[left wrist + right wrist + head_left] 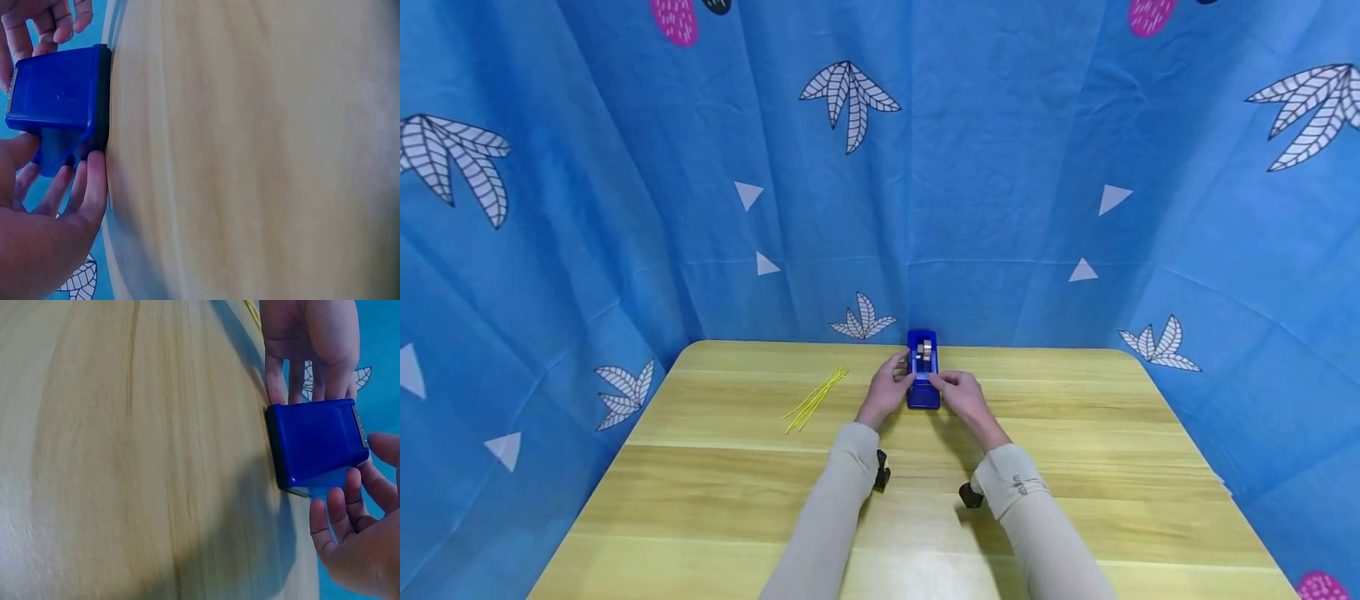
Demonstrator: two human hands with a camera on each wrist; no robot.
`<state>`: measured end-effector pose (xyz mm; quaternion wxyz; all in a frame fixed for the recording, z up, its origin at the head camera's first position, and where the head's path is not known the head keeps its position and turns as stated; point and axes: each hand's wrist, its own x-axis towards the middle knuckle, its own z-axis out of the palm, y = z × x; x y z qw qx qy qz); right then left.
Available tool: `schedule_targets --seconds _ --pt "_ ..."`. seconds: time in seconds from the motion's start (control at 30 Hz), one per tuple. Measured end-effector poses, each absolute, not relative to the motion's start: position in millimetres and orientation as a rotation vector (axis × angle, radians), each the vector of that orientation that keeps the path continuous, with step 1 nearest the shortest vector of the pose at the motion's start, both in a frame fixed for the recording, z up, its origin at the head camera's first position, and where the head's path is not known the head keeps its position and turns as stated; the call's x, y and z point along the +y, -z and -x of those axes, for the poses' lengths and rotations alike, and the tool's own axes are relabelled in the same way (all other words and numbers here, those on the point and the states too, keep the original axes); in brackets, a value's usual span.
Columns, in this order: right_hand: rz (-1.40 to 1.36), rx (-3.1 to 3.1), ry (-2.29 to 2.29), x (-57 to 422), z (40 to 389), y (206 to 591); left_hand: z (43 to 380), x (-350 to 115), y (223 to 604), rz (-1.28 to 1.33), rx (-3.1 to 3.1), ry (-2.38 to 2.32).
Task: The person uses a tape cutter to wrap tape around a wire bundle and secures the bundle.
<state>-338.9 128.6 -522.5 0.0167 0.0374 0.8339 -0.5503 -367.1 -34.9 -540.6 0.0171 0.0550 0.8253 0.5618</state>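
Observation:
A blue tape dispenser (923, 395) stands near the table's far edge, a tape roll (927, 350) inside it. My left hand (884, 390) holds its left side; in the left wrist view the fingertips (95, 164) touch the lower side and the thumb is by the cutter end. At the right end of the serrated cutter (360, 427) is my right hand (964, 395), thumb and index finger pinching there, other fingers loosely curled beside the dispenser. A pale patch between both thumbs looks like clear tape, though its edges are hard to make out.
Several thin yellow strips (815, 402) lie in a loose bundle left of the left hand. The wooden table (715, 500) ends just behind the dispenser, where a blue patterned curtain (1000, 208) hangs; curtain also flanks both sides.

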Motion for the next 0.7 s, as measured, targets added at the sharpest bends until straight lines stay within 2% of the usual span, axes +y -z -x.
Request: schedule_targets --seconds 0.7 --pt "-0.123 2.703 1.751 120.9 339.6 524.3 362.2 -31.3 539.0 -0.14 2.61 -1.721"
